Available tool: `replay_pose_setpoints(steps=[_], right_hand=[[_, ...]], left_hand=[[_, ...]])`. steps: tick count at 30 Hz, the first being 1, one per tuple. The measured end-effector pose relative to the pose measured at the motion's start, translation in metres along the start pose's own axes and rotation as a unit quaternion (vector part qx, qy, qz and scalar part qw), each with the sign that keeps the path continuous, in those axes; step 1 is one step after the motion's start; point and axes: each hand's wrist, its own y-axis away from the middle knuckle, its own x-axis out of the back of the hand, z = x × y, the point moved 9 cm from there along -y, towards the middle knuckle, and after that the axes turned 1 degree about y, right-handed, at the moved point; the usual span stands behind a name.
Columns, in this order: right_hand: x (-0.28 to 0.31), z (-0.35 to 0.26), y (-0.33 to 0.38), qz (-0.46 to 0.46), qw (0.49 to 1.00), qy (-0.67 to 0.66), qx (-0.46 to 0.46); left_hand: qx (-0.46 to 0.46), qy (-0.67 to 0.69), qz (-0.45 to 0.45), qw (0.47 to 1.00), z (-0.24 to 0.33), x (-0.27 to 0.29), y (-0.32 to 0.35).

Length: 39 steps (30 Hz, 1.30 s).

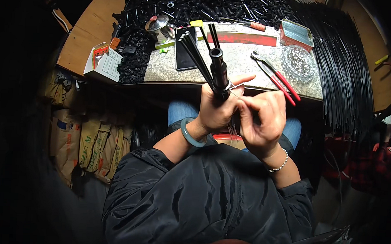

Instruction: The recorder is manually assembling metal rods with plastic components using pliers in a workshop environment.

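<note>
"So, where's the black tube (219, 73)?"

"Held up over the near edge of the desk (92, 34), about midway along. The left hand (217, 112) is closed round its lower end, and the black rods (198, 61) stand beside it, seemingly in the same grip."

"And the right hand (263, 116)?"

"Thumb and forefinger pinched together just beside the tube, on what looks like a thin wire (234, 95); it's too fine to be sure."

"What could go wrong?"

"If the left grip loosened, the rods might fan out or slide down toward the lap (178, 111). Too hard a tug could snap the wire or prick a finger. And the pliers (283, 82) poke their red handles past the near edge, right of the tube; a nudge might knock them off."
</note>
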Motion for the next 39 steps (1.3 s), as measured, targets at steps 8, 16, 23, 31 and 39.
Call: replay_pose_setpoints(steps=[8, 16, 23, 31, 39], right_hand=[[-0.019, 0.049, 0.014, -0.079, 0.876, -0.324, -0.349], [0.014, 0.137, 0.049, -0.095, 0.942, 0.299, -0.119], [-0.001, 0.154, 0.054, -0.161, 0.921, 0.343, -0.094], [0.048, 0.086, 0.034, -0.182, 0.964, -0.044, -0.189], [0.055, -0.002, -0.004, -0.182, 0.941, 0.279, 0.051]], left_hand=[[-0.06, -0.082, -0.046, 0.994, 0.005, -0.006, 0.001], [0.027, -0.013, -0.039, 0.999, -0.001, 0.007, -0.004], [0.019, -0.055, 0.001, 0.998, 0.009, 0.016, -0.012], [0.0, -0.07, 0.044, 0.997, 0.006, 0.028, -0.018], [-0.007, -0.055, 0.063, 0.997, -0.003, 0.031, -0.017]])
